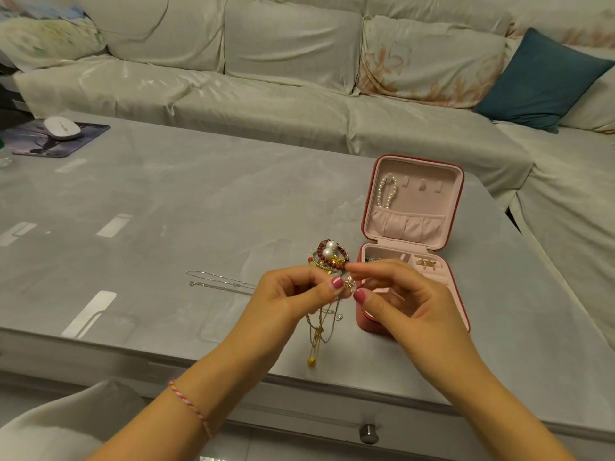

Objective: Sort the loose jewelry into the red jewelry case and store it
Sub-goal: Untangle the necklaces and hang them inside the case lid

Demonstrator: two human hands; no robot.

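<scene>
The red jewelry case (pixel 462 314) lies open on the grey table, pink inside, with a pearl bracelet (pixel 386 193) hung in its lid and small gold pieces (pixel 426 263) in a base compartment. My left hand (pixel 293 301) and my right hand (pixel 399 297) meet just left of the case, both pinching a thin gold necklace (pixel 319 331) whose chains and yellow bead dangle below. Behind my fingers sits a pile of beaded bracelets and pearls (pixel 329 256). A silver chain (pixel 219 282) lies stretched out to the left.
The glossy grey table (pixel 166 201) has a white mouse (pixel 62 128) on a dark mouse pad (pixel 40 144) at its far left corner. A pale sofa (pixel 266 78) with a teal cushion (pixel 539 81) wraps the back and right side.
</scene>
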